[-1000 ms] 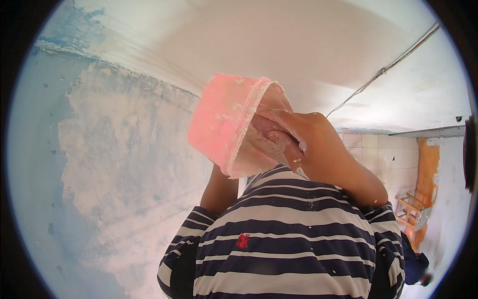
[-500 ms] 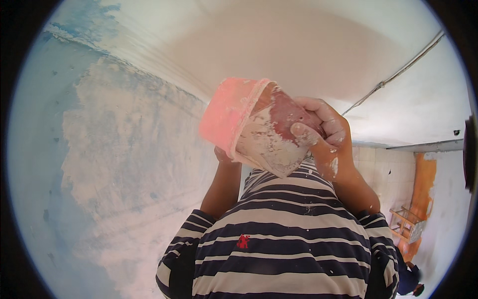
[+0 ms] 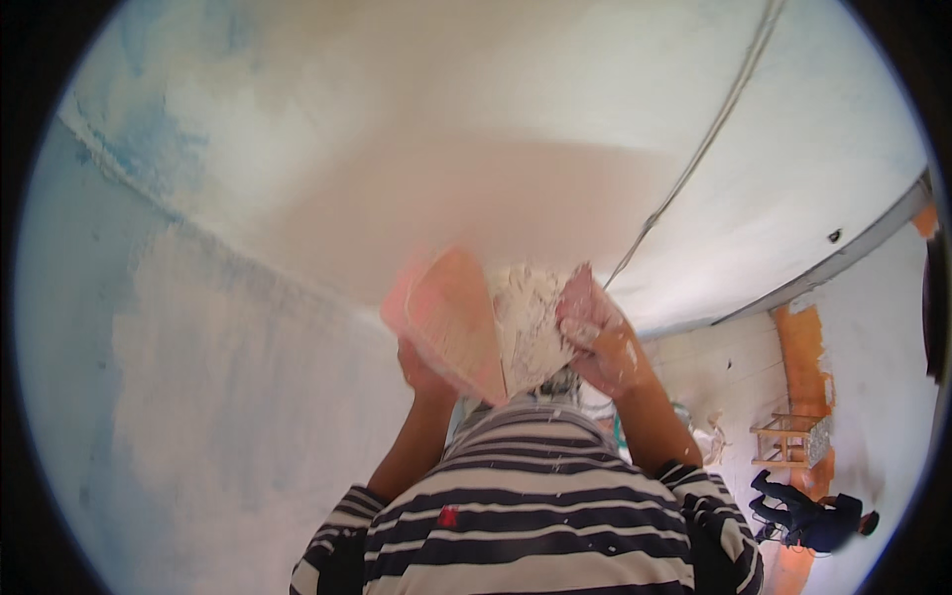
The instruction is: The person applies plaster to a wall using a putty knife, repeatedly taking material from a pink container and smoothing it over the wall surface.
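Container: one pink tub (image 3: 455,322), tilted, held up before my shirt (image 3: 526,471), its mouth turned to the right. The inner wall carries pale streaks; how much lies at the bottom I cannot tell. Its outer wall faces left.

Tool: one reddish scraper (image 3: 578,290), to the right of the tub. A thick, uneven coat of white putty (image 3: 528,322) covers most of the face turned towards me. From my grip the scraper points left, at the tub; which of its edges is longer I cannot judge. Its left edge stands at the tub's rim; contact there cannot be confirmed.

Hands: my right hand (image 3: 602,347) pinches the scraper at its right end, thumb on the coated side. My left hand (image 3: 423,374) grips the tub at its near left side, the fingers partly hidden by it. White specks noted on my right hand.

Surroundings: a patchy blue and white wall (image 3: 213,397) to the left; a wooden stool (image 3: 785,441) and a person in dark clothing (image 3: 813,518) well off to the right.
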Tool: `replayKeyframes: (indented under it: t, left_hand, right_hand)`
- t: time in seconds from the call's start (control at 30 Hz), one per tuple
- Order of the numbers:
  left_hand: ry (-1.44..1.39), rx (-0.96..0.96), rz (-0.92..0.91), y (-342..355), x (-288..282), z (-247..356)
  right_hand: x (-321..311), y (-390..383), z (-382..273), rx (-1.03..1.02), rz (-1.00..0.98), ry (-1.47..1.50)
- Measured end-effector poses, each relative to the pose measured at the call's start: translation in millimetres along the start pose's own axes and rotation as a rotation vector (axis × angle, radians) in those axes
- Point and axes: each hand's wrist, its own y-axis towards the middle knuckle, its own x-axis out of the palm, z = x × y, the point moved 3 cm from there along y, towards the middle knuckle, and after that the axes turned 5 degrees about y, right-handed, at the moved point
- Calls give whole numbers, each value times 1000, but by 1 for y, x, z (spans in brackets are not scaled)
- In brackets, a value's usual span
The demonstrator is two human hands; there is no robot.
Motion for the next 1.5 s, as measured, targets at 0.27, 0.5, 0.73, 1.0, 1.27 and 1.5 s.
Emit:
replayKeyframes:
  t: [0.27, 0.5, 0.73, 1.0, 1.27, 1.5]
  left_hand:
    - [-80, -83, -220, 5, 30, 10]
    - [-179, -201, -241, -6, 22, 20]
    - [-170, -169, -79, -17, -7, 37]
    - [-291, -184, -79, 10, -43, 44]
    - [-328, -204, -115, 11, -31, 40]
    - [-345, -298, -86, 9, -44, 40]
  right_hand:
    - [50, -14, -139, -1043, 102, -628]
    - [149, 20, -220, -1912, 406, -1356]
    - [200, 75, -239, -2157, 439, -1811]
    - [211, 94, -246, -2031, 444, -2068]
    - [163, 48, -231, -1884, 463, -1922]
    - [226, 91, -235, -1983, 443, -2075]
